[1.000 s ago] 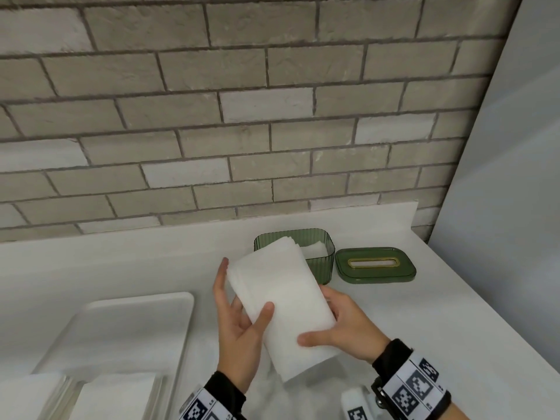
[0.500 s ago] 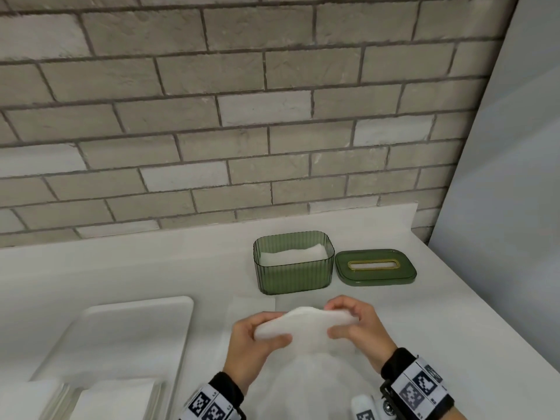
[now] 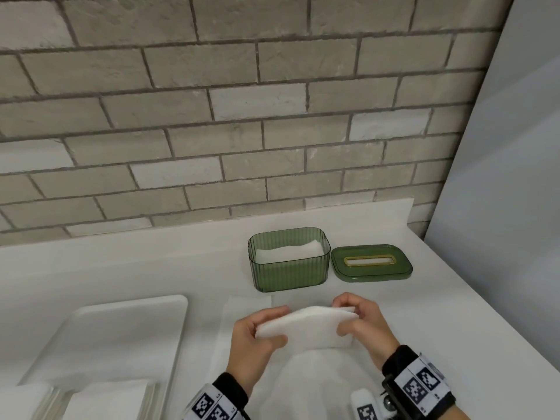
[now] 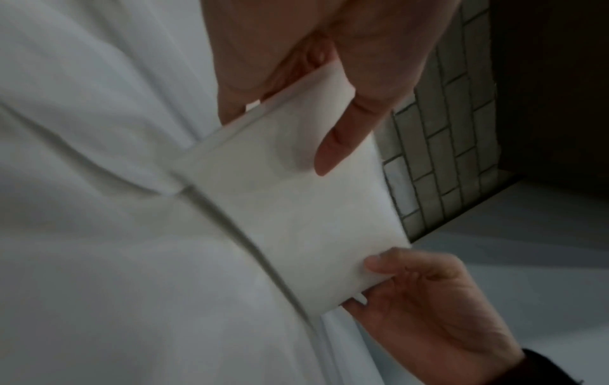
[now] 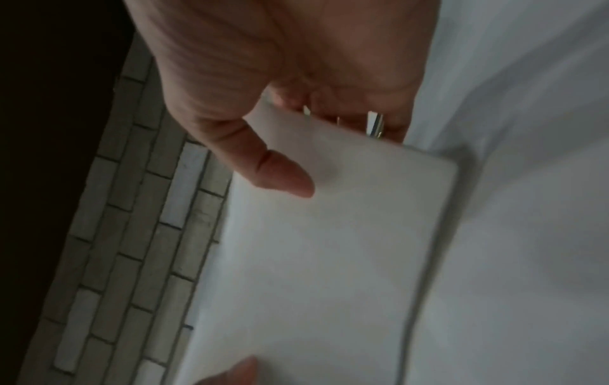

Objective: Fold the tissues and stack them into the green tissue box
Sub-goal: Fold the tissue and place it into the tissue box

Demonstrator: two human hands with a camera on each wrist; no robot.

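Note:
A white folded tissue is held flat just above the counter between both hands. My left hand pinches its left end, thumb on top. My right hand pinches the right end the same way. The left wrist view shows the tissue with a thumb from each hand on its upper face. In the right wrist view the tissue lies under my right thumb. Behind the hands stands the open green tissue box, with white tissues lying inside. More flat tissue lies on the counter under the hands.
The green lid with a gold-rimmed slot lies to the right of the box. A white tray sits at the left, with a stack of white tissues at its near end. A brick wall runs behind the counter; a grey panel closes the right side.
The tissue stood upright in front of the box a second ago. It has since been folded down and lowered, and now lies flat between both hands, uncovering the box.

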